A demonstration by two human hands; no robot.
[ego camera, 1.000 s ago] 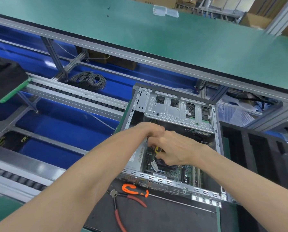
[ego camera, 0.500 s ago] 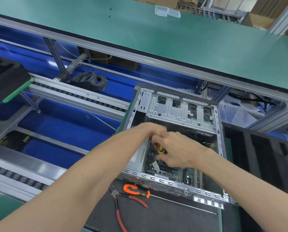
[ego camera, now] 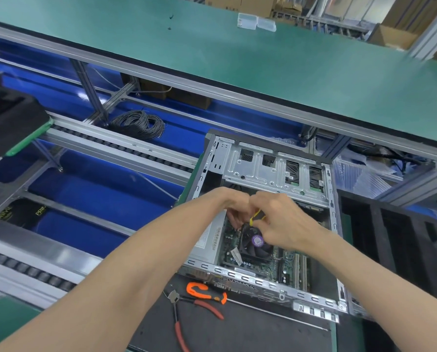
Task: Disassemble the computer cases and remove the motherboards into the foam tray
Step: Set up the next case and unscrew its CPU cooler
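An open grey metal computer case (ego camera: 268,171) lies on a black mat. Its green motherboard (ego camera: 283,269) sits inside, carrying a black CPU fan (ego camera: 254,243) with a purple label. Both my hands are inside the case above the fan. My right hand (ego camera: 281,221) grips a yellow-and-black screwdriver (ego camera: 256,216) pointing down at the board. My left hand (ego camera: 234,203) has its fingers curled beside the tool's tip; whether they hold anything is hidden. A black foam tray (ego camera: 390,237) with slots stands right of the case.
Red-handled pliers (ego camera: 184,313) and an orange-handled screwdriver (ego camera: 204,293) lie on the black mat (ego camera: 250,331) in front of the case. A roller conveyor (ego camera: 105,146) and a coil of grey cable (ego camera: 138,124) lie to the left. A green shelf (ego camera: 237,59) spans above.
My hands have lifted slightly and shifted, uncovering the CPU fan and its purple label. The screwdriver handle now shows more between my hands.
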